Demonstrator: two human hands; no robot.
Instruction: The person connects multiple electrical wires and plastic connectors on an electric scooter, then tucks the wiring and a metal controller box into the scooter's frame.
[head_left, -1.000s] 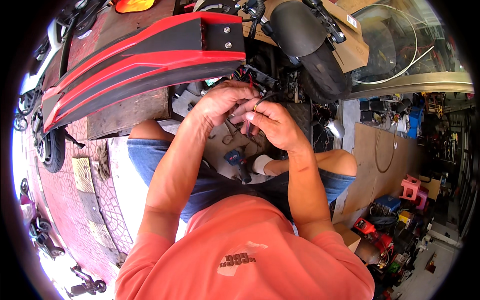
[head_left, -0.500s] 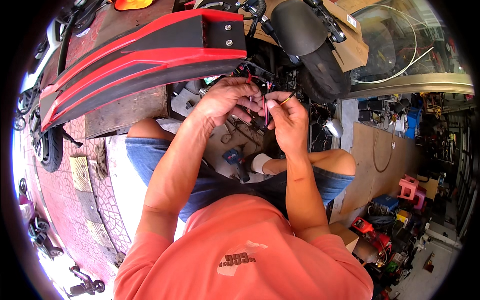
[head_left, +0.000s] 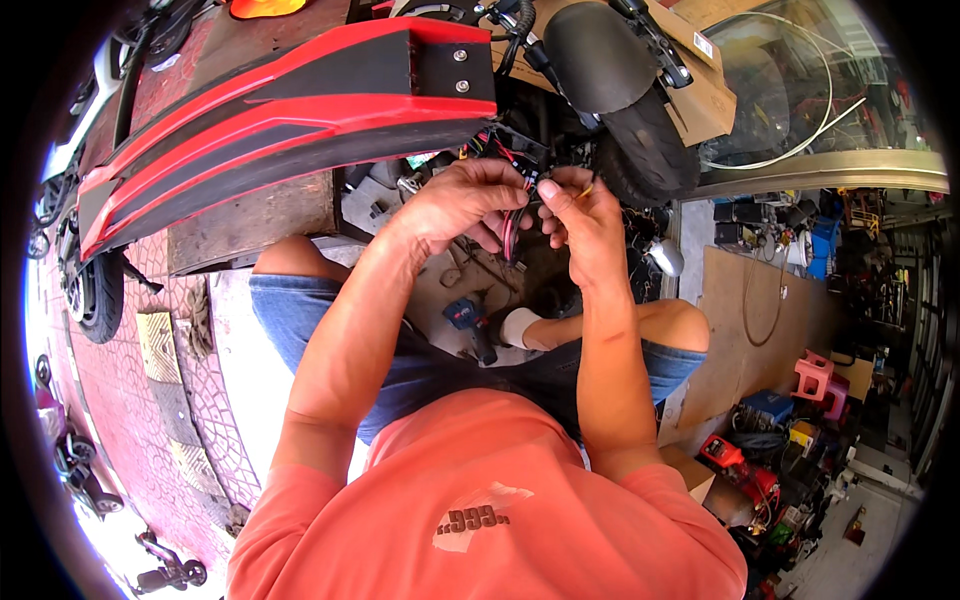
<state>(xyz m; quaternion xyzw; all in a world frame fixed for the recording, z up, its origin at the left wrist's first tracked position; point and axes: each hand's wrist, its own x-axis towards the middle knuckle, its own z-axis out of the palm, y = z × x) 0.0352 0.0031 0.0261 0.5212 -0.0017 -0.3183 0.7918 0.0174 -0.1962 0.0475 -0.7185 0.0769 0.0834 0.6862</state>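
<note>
My left hand [head_left: 462,207] is closed, thumb and fingers pinching a bundle of thin wires [head_left: 511,236] in red, black and pink that hangs below its fingertips. Close by on the right, my right hand [head_left: 585,222] has its thumb pressed to its curled fingers. A thin yellow and black wire [head_left: 588,188] runs from that grip past the fingers. More coloured wires come out of a dark opening at the end of a red and black scooter deck [head_left: 300,125], just above my hands. The exact spot where the fingertips meet the wires is partly hidden.
To the right of the opening stands a black tyre [head_left: 655,150] under a black mudguard [head_left: 597,58]. A blue cordless drill [head_left: 468,318] lies on the floor between my legs. A cardboard box [head_left: 700,105] and a glass-topped case [head_left: 800,90] are at the far right.
My right hand has shifted slightly right and turned, its fingers now more curled. The hanging wires have come away from it toward my left hand. The deck is almost unmoved.
</note>
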